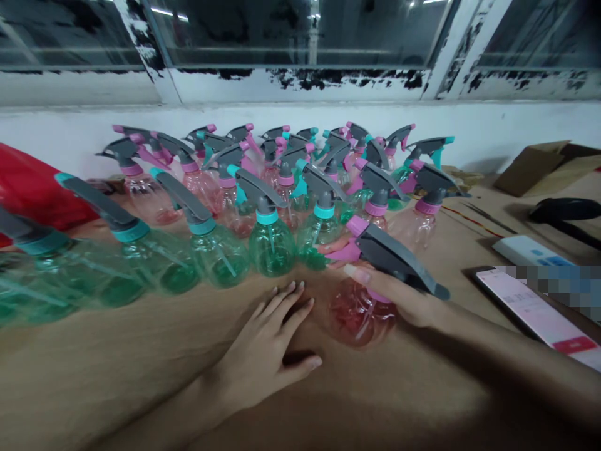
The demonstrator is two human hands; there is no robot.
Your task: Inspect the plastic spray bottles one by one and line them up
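Note:
My right hand [399, 288] is wrapped round the neck of a pink spray bottle [359, 319], which has a grey head with a pink nozzle and trigger. The bottle is slightly tilted, and its clear pink body is low over the tabletop or on it; I cannot tell which. My left hand [267, 344] rests on the brown tabletop, palm down with fingers spread, holding nothing. Just beyond its fingertips is a green spray bottle [272, 247] with a turquoise collar. Another green spray bottle [314, 238] is beside that one, partly behind my right fingers.
Several pink and green spray bottles [201, 188] crowd the table's back along the white wall [493, 125]. More green ones line the left, near a red object [32, 181]. A lit phone [530, 307], a black object [568, 210] and an open cardboard box [535, 169] are at right.

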